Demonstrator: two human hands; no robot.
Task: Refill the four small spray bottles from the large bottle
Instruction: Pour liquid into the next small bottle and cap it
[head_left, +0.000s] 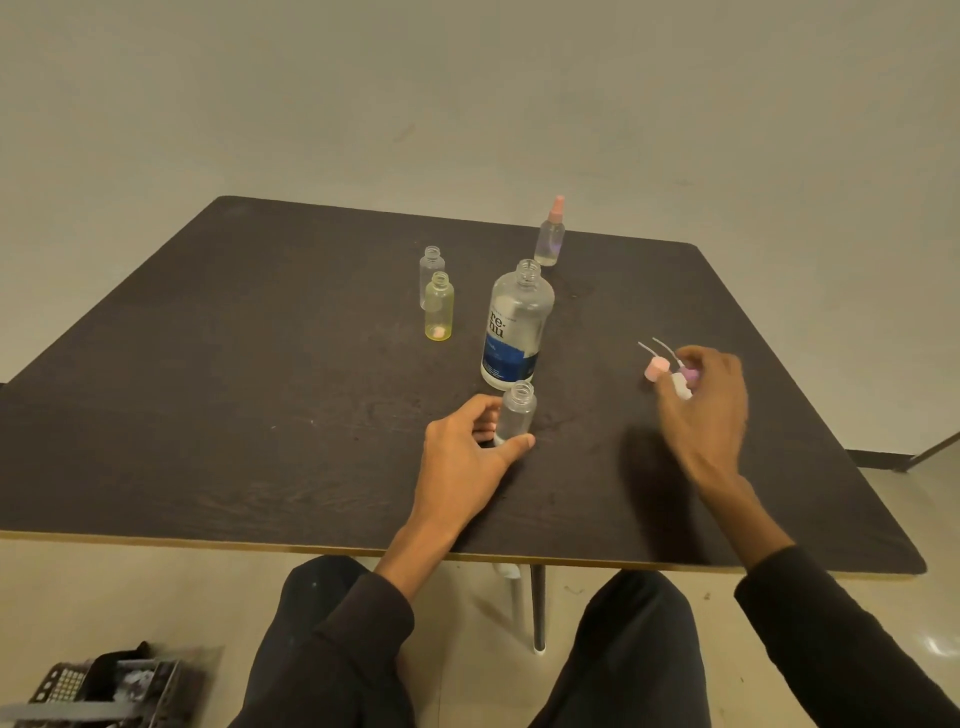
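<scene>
We see the big bottle (517, 327) standing uncapped at mid-table, an open small bottle (515, 417) touching its near side. The left hand (470, 457) grips that small bottle low, thumb and fingers curled round it. To the right, the right hand (704, 400) reaches over loose spray caps (655, 368), fingers curled; whether it holds one we cannot tell. Two open bottles (438, 306) stand left, a capped one (551, 236) far. An elbow could tip the uncapped big bottle and spill it.
</scene>
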